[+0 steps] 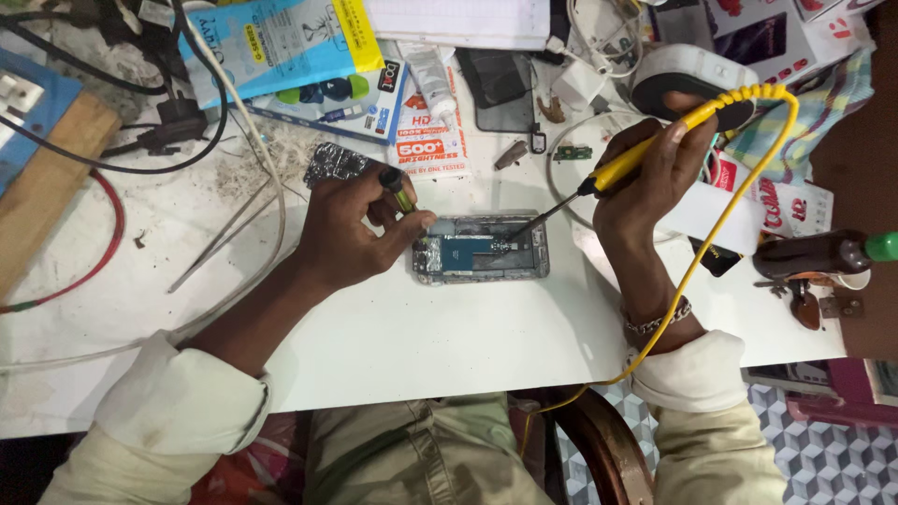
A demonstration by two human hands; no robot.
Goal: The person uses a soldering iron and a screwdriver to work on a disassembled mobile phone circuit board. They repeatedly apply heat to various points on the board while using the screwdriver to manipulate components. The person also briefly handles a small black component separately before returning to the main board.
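Between the left hand (351, 224) and right hand (645, 182) lies the opened phone (479, 248).

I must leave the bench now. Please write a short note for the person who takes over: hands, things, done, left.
Left hand: grip closed on a small green-handled tool, fingers at the left end of the opened phone.
Right hand: grip closed on the yellow soldering iron, tip on the board near the phone's middle.
Phone lies flat on the white table, back already off.
Left: the joint under the tip; phone not yet closed.
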